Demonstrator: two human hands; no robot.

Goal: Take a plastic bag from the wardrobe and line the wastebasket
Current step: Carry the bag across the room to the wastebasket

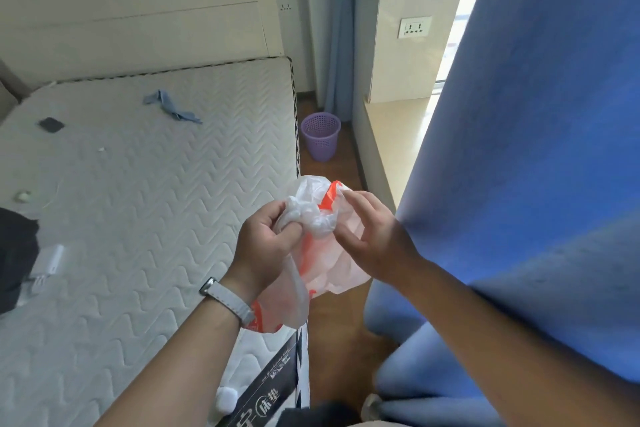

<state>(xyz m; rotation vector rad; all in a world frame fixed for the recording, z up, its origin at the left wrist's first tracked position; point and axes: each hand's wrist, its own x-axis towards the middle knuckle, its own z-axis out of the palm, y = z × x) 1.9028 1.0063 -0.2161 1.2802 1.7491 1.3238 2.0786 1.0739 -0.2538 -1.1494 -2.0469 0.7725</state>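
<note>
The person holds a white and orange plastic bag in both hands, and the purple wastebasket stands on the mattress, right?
Not quite. In the head view the purple wastebasket stands on the wooden floor beside the mattress, not on it. The left hand and right hand do both hold the white and orange plastic bag.

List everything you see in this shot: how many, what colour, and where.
plastic bag: one, white with orange print, crumpled between both hands
wastebasket: one, purple, on the floor beside the mattress's far corner
mattress: one, white quilted, left
cloth: one, blue, on the mattress
near curtain: one, blue, right foreground
wall socket: one, white, wall by the window
watch: one, grey strap, left wrist
left hand: grips the bag
right hand: pinches the bag
</note>
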